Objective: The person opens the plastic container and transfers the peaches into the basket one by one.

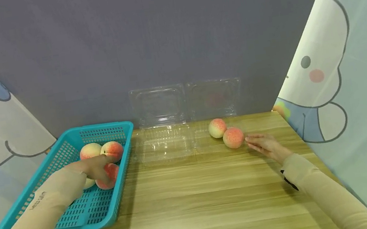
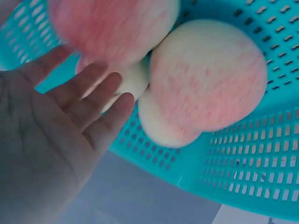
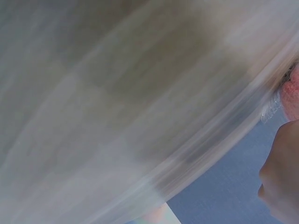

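Observation:
My left hand [image 1: 96,169] reaches into a turquoise basket [image 1: 94,226], over several pink-and-cream peaches [image 2: 210,74]. Its fingers are spread and fairly straight in the left wrist view, beside a redder peach [image 2: 112,28]; whether they touch it I cannot tell. On the table's right side, my right hand [image 1: 264,143] has its extended fingertips at the edge of a peach [image 1: 233,137]. Another peach [image 1: 217,128] sits against that one, at the right-hand clear plastic box [image 1: 202,139]. In the right wrist view a blurred sleeve hides most of the scene.
A second clear plastic box [image 1: 166,143] stands between the basket and the right-hand box. Both lids [image 1: 158,106] are raised against the grey back wall [image 1: 170,32]. Printed cloths flank the wooden table [image 1: 197,204] left and right.

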`<state>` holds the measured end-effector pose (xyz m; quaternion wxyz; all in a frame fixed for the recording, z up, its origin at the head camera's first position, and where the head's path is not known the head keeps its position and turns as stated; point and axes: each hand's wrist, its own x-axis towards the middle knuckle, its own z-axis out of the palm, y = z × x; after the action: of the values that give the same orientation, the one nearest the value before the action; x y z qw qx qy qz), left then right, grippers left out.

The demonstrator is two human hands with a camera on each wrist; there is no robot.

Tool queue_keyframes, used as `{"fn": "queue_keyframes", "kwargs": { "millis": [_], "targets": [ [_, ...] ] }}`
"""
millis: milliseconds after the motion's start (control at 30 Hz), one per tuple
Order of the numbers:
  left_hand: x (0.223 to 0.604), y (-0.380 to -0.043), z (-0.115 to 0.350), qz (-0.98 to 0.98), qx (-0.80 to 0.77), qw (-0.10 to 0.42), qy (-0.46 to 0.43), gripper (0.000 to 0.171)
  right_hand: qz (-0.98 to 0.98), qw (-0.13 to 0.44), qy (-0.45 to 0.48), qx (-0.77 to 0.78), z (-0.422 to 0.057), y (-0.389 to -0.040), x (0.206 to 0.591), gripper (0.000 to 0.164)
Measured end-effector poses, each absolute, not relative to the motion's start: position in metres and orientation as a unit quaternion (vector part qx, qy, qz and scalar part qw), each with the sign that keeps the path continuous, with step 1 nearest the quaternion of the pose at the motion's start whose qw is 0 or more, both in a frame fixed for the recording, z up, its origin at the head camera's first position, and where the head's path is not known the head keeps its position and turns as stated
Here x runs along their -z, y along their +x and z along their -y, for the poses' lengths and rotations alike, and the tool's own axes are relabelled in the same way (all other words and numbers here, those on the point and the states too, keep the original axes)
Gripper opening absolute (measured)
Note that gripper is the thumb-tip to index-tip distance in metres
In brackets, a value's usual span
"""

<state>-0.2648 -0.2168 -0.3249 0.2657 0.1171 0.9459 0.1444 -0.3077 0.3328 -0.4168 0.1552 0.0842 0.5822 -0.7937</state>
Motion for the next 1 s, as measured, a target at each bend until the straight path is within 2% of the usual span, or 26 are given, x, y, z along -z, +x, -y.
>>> {"fn": "queue_keyframes", "kwargs": {
  "millis": [67,200,333,600,767,867,1000],
  "targets": [
    [0.322,-0.273,0.220,-0.948,-0.131,0.234,0.169,0.078,-0.583,0.152,0.084,0.793,-0.332,-0.308,0.417,0.012],
    [0.313,-0.278,0.224,-0.965,-0.109,0.167,0.172,0.076,-0.586,0.158,0.086,0.790,-0.333,-0.308,0.417,0.010],
    [0.305,-0.277,0.219,-0.973,-0.104,0.077,0.194,0.065,-0.582,0.161,0.086,0.792,-0.334,-0.307,0.417,0.012],
    [0.292,-0.263,0.189,-0.971,-0.112,-0.037,0.207,0.045,-0.580,0.161,0.077,0.795,-0.335,-0.307,0.417,0.012],
    [0.287,-0.251,0.160,-0.960,-0.089,-0.119,0.237,0.040,-0.580,0.163,0.079,0.794,-0.335,-0.307,0.417,0.012],
    [0.284,-0.249,0.144,-0.958,-0.084,-0.143,0.233,0.040,-0.576,0.162,0.080,0.797,-0.335,-0.307,0.417,0.012],
    [0.280,-0.247,0.121,-0.958,-0.103,-0.140,0.229,0.040,-0.577,0.160,0.080,0.797,-0.334,-0.308,0.417,0.012]
  ]
}}
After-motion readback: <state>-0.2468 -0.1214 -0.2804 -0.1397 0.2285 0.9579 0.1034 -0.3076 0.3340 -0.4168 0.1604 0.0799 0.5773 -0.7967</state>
